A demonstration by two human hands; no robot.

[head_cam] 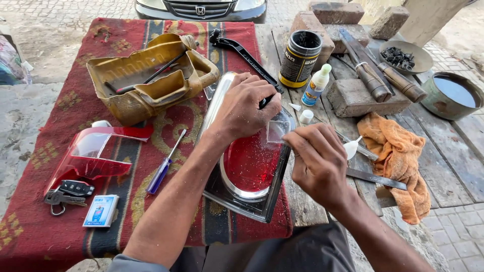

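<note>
The tail lamp [250, 166], lying near the middle of the table on the red cloth [40, 231], should be kept pinned flat while its chipped corner is worked with short, light strokes. The left hand [244, 108] is pressed palm-down on the lamp's far end. The right hand [317, 161] is closed around something small, just right of the lamp's edge.

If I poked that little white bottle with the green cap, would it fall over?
Probably, yes. The small bottle stands upright and is tall and narrow, so a nudge would likely tip it. It looks like light plastic. Its round body might then roll on the wooden table, perhaps toward the black can beside it.
</note>
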